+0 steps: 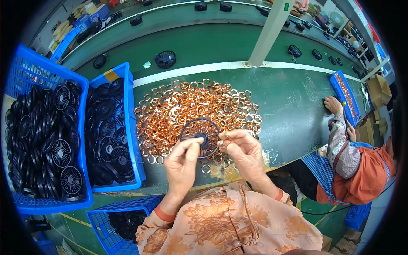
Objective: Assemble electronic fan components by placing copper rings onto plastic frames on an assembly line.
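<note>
A round black fan grille [200, 123] with thin spokes is pinched at its hub between the thumb and fingers of my left hand [182, 163]. Just right of the grille's rim, my right hand [247, 156] is closed, its fingertips pinching what looks like a copper-coloured ring [226, 141], partly covered by the fingers. Both hands are above the near side of a wide heap of shiny copper-coloured rings [199, 98] on the green table [293, 110]. Through the grille's spokes, some of the heap shows.
Left of the heap, two blue crates [138, 165] hold many black grilles; another blue crate [100, 221] sits below the table edge. A white post [270, 32] rises behind. Black fan parts [165, 59] lie on the far green belt. At right, a co-worker [361, 170] reaches by a blue tray [340, 91].
</note>
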A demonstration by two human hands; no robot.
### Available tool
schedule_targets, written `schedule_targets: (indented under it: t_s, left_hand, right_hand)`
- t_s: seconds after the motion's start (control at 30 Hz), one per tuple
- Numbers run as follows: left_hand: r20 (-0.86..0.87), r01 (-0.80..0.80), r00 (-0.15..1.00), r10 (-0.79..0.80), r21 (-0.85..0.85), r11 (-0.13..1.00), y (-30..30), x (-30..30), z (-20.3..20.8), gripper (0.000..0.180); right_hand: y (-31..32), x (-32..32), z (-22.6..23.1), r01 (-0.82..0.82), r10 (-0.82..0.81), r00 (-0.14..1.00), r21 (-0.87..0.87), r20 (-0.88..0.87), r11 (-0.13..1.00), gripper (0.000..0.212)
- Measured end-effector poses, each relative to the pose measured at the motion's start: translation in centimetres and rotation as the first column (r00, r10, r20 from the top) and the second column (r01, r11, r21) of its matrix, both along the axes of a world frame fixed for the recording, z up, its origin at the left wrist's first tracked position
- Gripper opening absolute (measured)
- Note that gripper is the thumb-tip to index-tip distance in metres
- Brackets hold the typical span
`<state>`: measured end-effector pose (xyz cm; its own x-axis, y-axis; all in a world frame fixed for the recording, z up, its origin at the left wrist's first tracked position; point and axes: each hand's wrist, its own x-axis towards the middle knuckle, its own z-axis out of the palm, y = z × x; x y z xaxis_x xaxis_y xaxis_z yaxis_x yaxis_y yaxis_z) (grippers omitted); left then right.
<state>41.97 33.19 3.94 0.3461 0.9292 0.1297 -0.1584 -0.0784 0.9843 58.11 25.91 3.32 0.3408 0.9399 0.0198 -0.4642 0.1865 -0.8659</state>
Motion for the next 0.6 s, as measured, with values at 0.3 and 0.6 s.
schedule_targets:
  t_s: [0.3, 0.6]
  left_hand:
    - [0.151, 0.009, 0.988, 0.011, -0.129, 0.992, 0.1, -0.9, -1.9, 0.045]
    - [0.295, 0.198, 0.952, -0.08, -0.395, 0.897, 0.2, -1.4, -1.0, 0.029]
  right_hand:
    - [-0.2, -0.1, 0.6, -0.181, 0.174, 0.981, -0.087, -0.083, 0.98, 0.028]
    - [0.3, -0.9, 1.3, -0.162, 0.168, 0.985, -0.121, 0.037, 0.979, 0.033]
